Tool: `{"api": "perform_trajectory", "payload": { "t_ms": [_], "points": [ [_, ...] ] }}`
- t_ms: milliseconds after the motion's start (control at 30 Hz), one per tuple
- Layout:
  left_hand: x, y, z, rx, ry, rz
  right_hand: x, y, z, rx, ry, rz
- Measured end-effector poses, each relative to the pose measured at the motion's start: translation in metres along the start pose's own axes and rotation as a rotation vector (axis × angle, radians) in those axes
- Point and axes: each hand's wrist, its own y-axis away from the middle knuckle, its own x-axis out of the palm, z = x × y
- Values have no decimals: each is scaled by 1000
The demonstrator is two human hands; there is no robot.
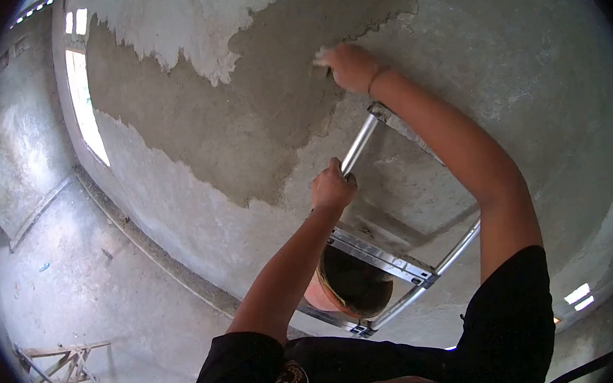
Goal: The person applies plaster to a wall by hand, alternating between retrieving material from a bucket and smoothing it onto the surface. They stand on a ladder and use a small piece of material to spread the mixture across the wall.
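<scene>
My left hand (332, 187) is wrapped round the upper side rail of a metal ladder (360, 143) that stands against the wall. Up at the plastered wall (207, 142), my right hand (352, 67) is closed and pressed close to the surface, at the edge of a damp, darker plaster patch (263, 108). Something small and pale shows at its fingers, too blurred to name. Below my left hand, behind a ladder rung, sits an orange-red bucket (321, 294) with dark grey material inside.
Far below at the left lies a concrete floor (134, 309). A wooden trestle-like frame (66, 362) stands at the lower left. Bright window openings (86, 109) pierce the wall at the left. A raised ledge (158, 244) runs along the wall's foot.
</scene>
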Motion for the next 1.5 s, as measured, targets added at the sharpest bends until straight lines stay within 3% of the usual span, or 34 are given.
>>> {"api": "perform_trajectory", "payload": {
  "t_ms": [67,133,200,333,367,433,467,533,633,700,767,833,900,933,1000,1033,1100,1233,1300,1367,1400,1500],
  "points": [
    [4,-1,2,18,0,-18,-19,35,46,179,-380,81],
    [7,-3,8,38,-2,-41,-42,85,88,238,-713,31],
    [12,-5,13,74,-23,-45,-41,139,116,402,-922,73],
    [9,-5,10,5,13,0,21,272,170,588,-1661,-88],
    [9,-3,8,16,17,-36,6,276,191,1071,-1752,25],
    [5,-1,2,30,-4,-70,33,320,235,1564,-2038,26],
    [3,0,-2,5,-5,-65,74,361,262,1550,-2286,-114],
    [3,0,-2,-27,-26,-57,48,374,302,1477,-2643,-445],
    [5,1,-2,-13,-39,-87,38,395,336,1582,-2891,-469],
    [7,1,-4,-39,-27,-123,40,407,347,1614,-2929,-425],
    [8,1,-1,-15,-59,-146,39,409,346,1595,-2696,-362],
    [6,1,-3,-35,-20,-110,38,405,333,1608,-2672,-365],
    [7,0,-5,-55,-36,-108,41,405,318,1650,-2282,-265],
    [8,0,-4,-50,-39,-118,39,403,309,1657,-2289,-255],
    [11,-2,0,15,-99,-175,31,397,291,1343,-1687,8],
    [13,-4,3,-3,-109,-164,35,398,286,1320,-1679,56],
    [16,-5,4,-1,-157,-215,56,403,290,1156,-1458,-112],
    [19,-7,8,-29,-182,-232,56,398,294,1231,-1494,57],
    [34,-19,36,95,-260,-345,80,416,311,1001,-1305,-50],
    [14,0,-9,-61,-88,-174,77,413,314,1062,-1369,2],
    [17,-1,-5,-81,-91,-156,78,408,315,1091,-1409,-2],
    [24,-13,4,2,-116,-276,95,405,329,1053,-1245,66]
  ]
}}
